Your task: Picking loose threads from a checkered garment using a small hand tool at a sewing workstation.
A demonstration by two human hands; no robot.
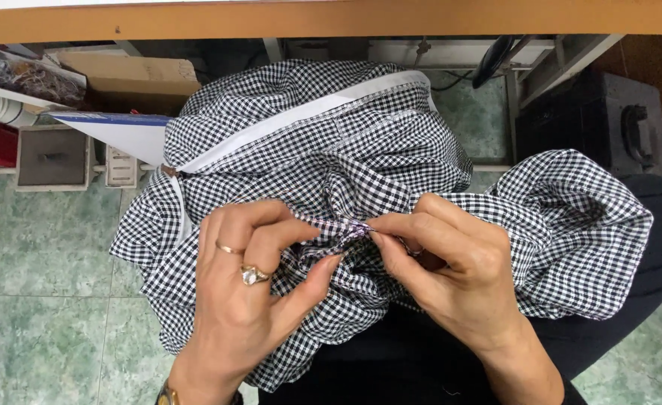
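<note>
Where cardboard box (132, 75) sits, gingham beneath.

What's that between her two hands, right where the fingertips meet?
In the head view, a pinched fold of the black-and-white checked fabric runs between the left hand and the right hand; nothing else lies there.

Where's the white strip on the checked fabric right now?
In the head view, the white strip runs across the top of the checked fabric, above both hands, just below the wooden table edge.
</note>
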